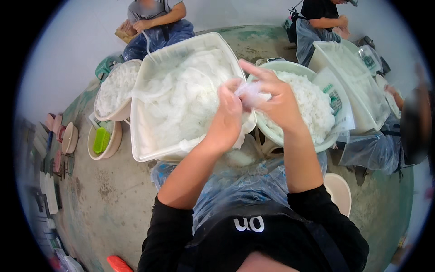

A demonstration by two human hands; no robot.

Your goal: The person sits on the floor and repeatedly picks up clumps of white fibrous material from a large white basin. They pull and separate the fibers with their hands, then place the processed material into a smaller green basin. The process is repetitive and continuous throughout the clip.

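My left hand and my right hand meet above the near right corner of a large white rectangular tub. A small, translucent whitish piece is bunched between the fingers of both hands; motion blurs its shape. My right index finger sticks out past it. Inside the tub lies a heap of wet, white stringy material, some of it draped over the rim. Beside my right hand stands a pale green round basin, filled with white clumpy material.
A printed plastic bag leans on the basin's right side. Another white tub stands beyond. At left are a filled round tub and a basin with a green plastic basket. Two people sit opposite.
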